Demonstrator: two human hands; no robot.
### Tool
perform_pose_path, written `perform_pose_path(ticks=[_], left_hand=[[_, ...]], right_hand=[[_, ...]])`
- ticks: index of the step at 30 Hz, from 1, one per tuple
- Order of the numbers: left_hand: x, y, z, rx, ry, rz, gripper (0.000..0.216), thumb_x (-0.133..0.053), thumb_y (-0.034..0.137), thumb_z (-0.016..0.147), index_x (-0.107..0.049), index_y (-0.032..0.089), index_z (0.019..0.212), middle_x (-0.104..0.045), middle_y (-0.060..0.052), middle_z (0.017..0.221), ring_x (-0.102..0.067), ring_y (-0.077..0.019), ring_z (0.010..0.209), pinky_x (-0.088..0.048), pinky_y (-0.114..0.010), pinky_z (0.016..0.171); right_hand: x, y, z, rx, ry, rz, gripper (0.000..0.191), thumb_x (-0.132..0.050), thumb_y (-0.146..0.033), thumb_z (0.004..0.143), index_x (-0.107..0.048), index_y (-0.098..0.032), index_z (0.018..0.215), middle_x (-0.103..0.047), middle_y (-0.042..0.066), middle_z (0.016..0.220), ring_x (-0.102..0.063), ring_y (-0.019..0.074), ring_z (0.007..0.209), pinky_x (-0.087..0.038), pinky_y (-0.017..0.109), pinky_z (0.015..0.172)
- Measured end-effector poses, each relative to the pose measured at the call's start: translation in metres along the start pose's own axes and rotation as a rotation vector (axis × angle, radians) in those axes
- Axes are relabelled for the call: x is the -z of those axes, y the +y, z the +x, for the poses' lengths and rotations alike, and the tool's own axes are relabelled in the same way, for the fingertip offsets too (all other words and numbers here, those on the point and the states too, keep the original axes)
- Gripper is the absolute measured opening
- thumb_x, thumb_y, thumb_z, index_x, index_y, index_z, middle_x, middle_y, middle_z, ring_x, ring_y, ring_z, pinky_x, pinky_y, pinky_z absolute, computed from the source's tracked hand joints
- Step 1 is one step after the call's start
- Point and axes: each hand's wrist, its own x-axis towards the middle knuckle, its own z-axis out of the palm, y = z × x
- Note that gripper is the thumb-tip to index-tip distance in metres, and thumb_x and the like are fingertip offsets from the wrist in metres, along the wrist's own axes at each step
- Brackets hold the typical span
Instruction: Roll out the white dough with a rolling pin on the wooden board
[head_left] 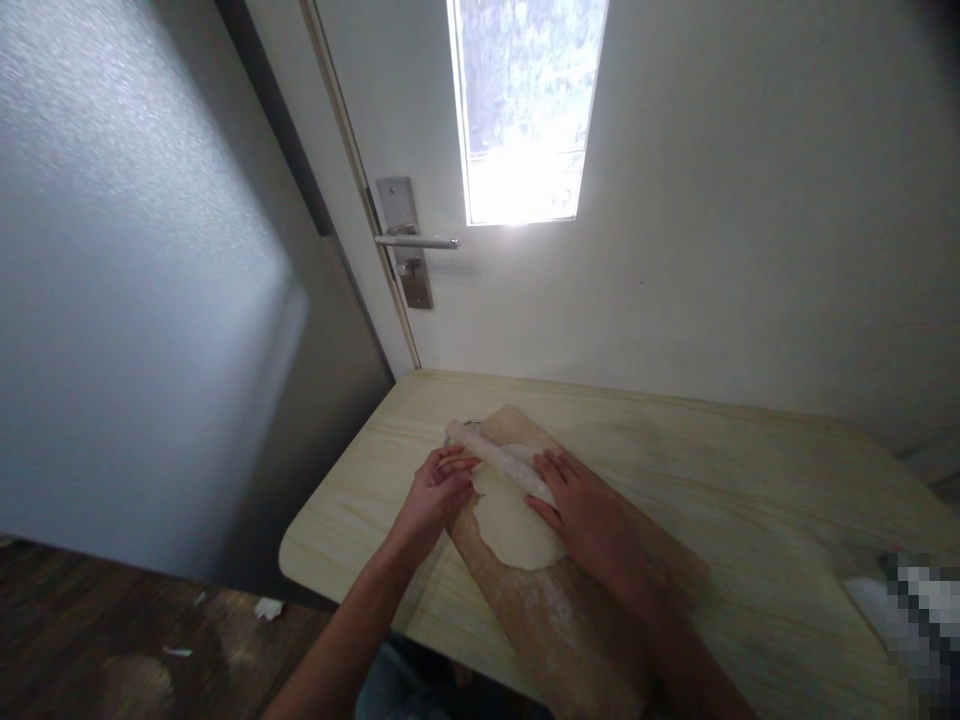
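Note:
A floured rolling pin (491, 452) lies slantwise across the upper part of a thin, pale sheet of dough (517, 525). The dough is spread on a wooden board (555, 620) and has an uneven left edge. My right hand (581, 500) grips the near right end of the pin, its thumb on the near side. At the left edge of the dough, my left hand (442, 482) has its fingers bent and pinched together on that edge, just beside the pin. White flour dusts the board in front of the dough.
The board rests at an angle on a light wood-grain table (757, 490). Behind stands a white door with a metal handle (420, 242) and a bright glass pane. A frosted panel (135, 350) is at left. A blurred object (922, 620) sits at the right edge.

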Motion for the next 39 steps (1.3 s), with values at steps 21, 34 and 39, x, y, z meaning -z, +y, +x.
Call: perform_pose_path(ticks=[21, 34, 39], left_hand=[[-0.019, -0.016, -0.025, 0.013, 0.096, 0.010, 0.060, -0.070, 0.020, 0.051, -0.046, 0.015, 0.105, -0.060, -0.008, 0.096, -0.059, -0.0157, 0.077, -0.046, -0.029, 0.071], [-0.019, -0.015, 0.004, 0.078, -0.074, 0.507, 0.029, -0.053, 0.035, 0.067, -0.046, 0.016, 0.047, -0.042, 0.005, 0.037, -0.038, -0.0060, 0.031, -0.027, -0.017, 0.031], [-0.021, -0.018, 0.006, 0.048, -0.064, 0.465, 0.032, -0.051, 0.040, 0.067, -0.047, 0.015, 0.048, -0.040, 0.006, 0.036, -0.035, -0.0051, 0.029, -0.025, -0.017, 0.029]], right_hand=[[0.001, 0.003, -0.004, 0.042, 0.033, 0.032, 0.037, -0.033, -0.032, 0.084, -0.042, -0.015, 0.115, -0.046, 0.015, 0.120, -0.039, 0.0238, 0.112, -0.035, 0.041, 0.091], [0.002, 0.001, -0.003, 0.024, 0.017, 0.008, 0.034, -0.035, -0.028, 0.083, -0.044, -0.015, 0.113, -0.049, 0.014, 0.116, -0.042, 0.0242, 0.110, -0.038, 0.041, 0.088], [-0.005, 0.004, -0.004, 0.044, 0.026, -0.003, 0.033, -0.035, -0.028, 0.083, -0.044, -0.016, 0.113, -0.049, 0.013, 0.116, -0.040, 0.0246, 0.111, -0.036, 0.042, 0.088]])
